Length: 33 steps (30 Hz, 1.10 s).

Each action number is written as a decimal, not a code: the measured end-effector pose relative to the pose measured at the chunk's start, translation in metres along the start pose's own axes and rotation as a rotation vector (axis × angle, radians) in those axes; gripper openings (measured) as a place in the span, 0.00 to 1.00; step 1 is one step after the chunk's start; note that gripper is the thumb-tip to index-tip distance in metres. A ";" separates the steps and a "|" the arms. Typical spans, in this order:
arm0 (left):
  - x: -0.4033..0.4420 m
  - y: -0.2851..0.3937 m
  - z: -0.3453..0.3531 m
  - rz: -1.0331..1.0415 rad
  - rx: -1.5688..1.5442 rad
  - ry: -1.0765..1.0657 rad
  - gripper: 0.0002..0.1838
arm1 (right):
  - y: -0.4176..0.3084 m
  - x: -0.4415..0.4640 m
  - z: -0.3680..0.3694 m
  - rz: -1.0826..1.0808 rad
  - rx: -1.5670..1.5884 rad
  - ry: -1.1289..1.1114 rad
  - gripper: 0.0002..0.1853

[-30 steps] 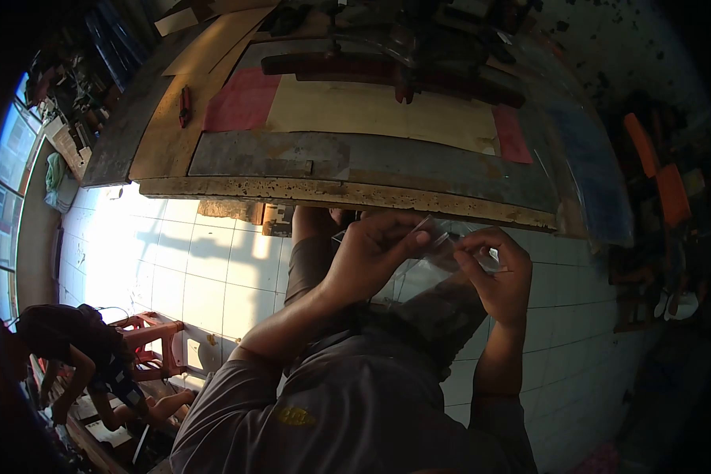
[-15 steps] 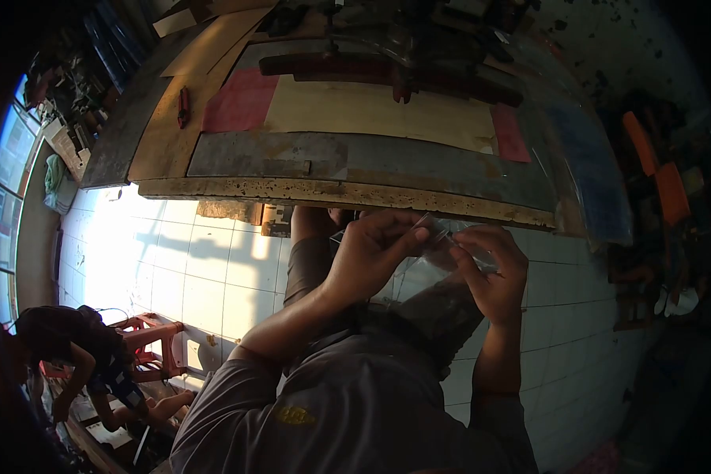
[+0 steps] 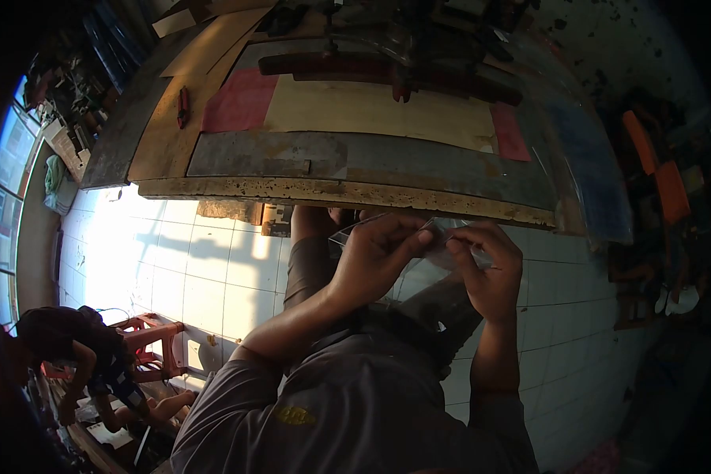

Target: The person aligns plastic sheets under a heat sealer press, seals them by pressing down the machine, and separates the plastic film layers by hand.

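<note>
A clear plastic bag (image 3: 425, 274) hangs between my hands, over my lap and just in front of the workbench's wooden edge (image 3: 347, 193). My left hand (image 3: 378, 254) pinches the bag's upper edge between thumb and fingers. Close beside it on the right, my right hand (image 3: 488, 267) also pinches the plastic with thumb and forefinger. The two sets of fingertips are a short gap apart. The bag's lower part is see-through and hard to outline against my dark trousers.
On the workbench lie a cream sheet (image 3: 379, 112), pink pieces (image 3: 241, 100) and a red cutter (image 3: 183, 107), below a dark red metal bar (image 3: 332, 66). Blue plastic-covered material (image 3: 592, 170) is at the right. Another person (image 3: 75, 347) bends near a red stool (image 3: 154, 345).
My right hand has shifted slightly left and up, closer to my left hand, with the plastic still in its fingers. At the lower left, the other person's arm has moved.
</note>
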State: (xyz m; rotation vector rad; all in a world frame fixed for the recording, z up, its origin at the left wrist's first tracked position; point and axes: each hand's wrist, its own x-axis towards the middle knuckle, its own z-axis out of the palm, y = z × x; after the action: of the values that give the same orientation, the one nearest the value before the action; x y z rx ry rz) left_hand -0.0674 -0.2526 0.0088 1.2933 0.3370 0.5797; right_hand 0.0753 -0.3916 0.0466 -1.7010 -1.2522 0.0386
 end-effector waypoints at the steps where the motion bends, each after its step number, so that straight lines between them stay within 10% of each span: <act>1: 0.000 0.000 0.000 -0.004 0.010 0.009 0.14 | 0.001 -0.001 0.001 -0.001 0.006 -0.002 0.08; 33: 0.004 -0.001 -0.007 0.052 0.296 -0.059 0.13 | 0.014 -0.017 0.017 0.241 0.307 0.062 0.04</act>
State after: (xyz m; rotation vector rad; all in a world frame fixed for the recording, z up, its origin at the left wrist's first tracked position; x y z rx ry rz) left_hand -0.0676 -0.2453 0.0062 1.6045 0.3499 0.5480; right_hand 0.0682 -0.3928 0.0201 -1.5617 -0.9366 0.3051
